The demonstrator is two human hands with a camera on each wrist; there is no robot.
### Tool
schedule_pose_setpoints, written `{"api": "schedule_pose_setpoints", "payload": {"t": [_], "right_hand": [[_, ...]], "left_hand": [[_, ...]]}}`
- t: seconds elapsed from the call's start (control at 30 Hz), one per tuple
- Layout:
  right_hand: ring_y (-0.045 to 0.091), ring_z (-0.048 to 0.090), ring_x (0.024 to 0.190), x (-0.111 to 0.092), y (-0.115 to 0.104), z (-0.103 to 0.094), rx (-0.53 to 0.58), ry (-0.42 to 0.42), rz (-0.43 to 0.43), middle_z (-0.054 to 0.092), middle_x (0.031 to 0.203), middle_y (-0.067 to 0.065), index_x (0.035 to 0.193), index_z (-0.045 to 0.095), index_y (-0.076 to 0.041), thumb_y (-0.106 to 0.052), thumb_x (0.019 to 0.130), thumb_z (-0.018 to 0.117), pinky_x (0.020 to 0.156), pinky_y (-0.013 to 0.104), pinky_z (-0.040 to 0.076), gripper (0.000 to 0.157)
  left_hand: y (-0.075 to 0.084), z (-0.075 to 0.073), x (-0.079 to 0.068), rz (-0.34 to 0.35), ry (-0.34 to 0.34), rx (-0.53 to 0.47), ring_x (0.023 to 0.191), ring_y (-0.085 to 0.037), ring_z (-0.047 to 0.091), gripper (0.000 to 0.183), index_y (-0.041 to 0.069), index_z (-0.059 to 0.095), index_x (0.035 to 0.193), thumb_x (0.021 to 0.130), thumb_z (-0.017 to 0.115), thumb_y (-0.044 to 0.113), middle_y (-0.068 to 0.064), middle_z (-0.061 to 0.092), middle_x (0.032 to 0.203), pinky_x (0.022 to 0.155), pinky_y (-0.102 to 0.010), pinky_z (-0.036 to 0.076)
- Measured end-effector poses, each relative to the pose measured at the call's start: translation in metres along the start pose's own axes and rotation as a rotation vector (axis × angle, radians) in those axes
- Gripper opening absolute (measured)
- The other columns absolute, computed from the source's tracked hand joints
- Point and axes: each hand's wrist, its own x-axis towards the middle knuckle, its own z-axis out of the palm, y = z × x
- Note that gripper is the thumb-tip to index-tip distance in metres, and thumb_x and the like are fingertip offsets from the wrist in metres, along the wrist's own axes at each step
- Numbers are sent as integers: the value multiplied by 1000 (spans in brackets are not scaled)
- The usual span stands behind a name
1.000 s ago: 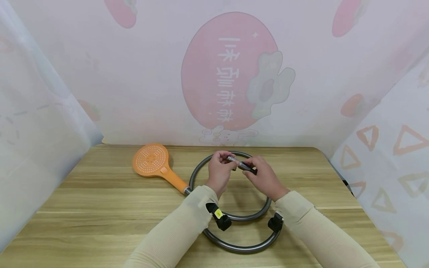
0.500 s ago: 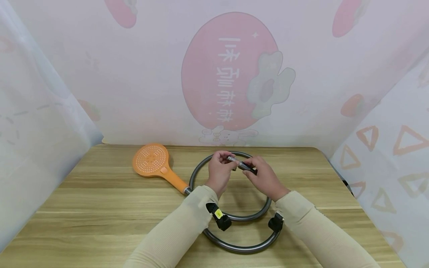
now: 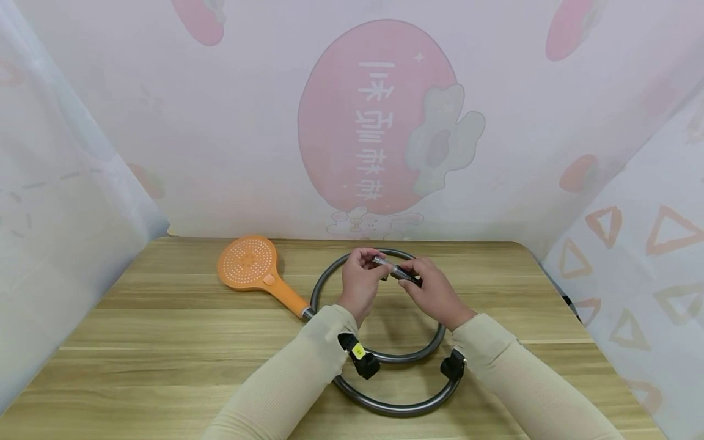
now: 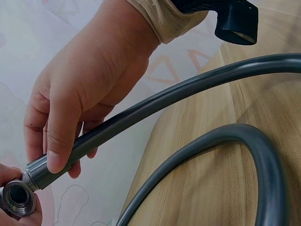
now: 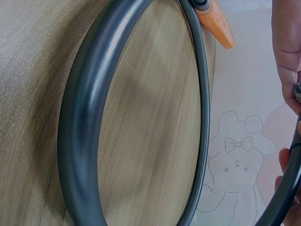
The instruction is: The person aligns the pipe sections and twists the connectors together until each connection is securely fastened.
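Both hands meet over the coiled grey shower hose (image 3: 404,411). My left hand (image 3: 360,286) pinches a small metal fitting (image 4: 30,208) with a round threaded opening. My right hand (image 3: 437,297) grips the hose just behind its end, thumb lying along the dark end sleeve (image 4: 41,172). In the left wrist view the fitting sits against the hose's end, its opening turned to the side. At the other end of the hose, an orange shower head (image 3: 247,263) lies on the table, spray face up. The right wrist view shows mostly hose, with both hands cut off at its right edge.
The hose makes wide loops on the wooden table (image 3: 165,360) under my forearms. A printed curtain (image 3: 242,153) stands close behind the table's back edge, with more curtain at both sides. Each wrist wears a black camera (image 3: 367,365).
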Motion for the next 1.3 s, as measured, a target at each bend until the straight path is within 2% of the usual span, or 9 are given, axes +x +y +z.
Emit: {"api": "schedule_pose_setpoints", "payload": {"t": [0.83, 1.3], "right_hand": [[16, 54, 87, 0, 0, -3, 26, -58, 2, 57, 102, 8, 123, 60, -3, -7, 95, 59, 74, 34, 49, 28], [17, 53, 87, 0, 1, -3, 25, -83, 13, 58, 105, 9, 125, 60, -4, -8, 97, 57, 74, 34, 48, 29]], "left_hand": [[-1, -1, -1, -2, -12, -6, 85, -15, 59, 39, -8, 51, 114, 80, 69, -11, -10, 63, 102, 68, -23, 51], [0, -1, -2, -19, 3, 5, 85, -15, 59, 33, 0, 56, 107, 79, 70, -11, -9, 64, 101, 68, -23, 52]]}}
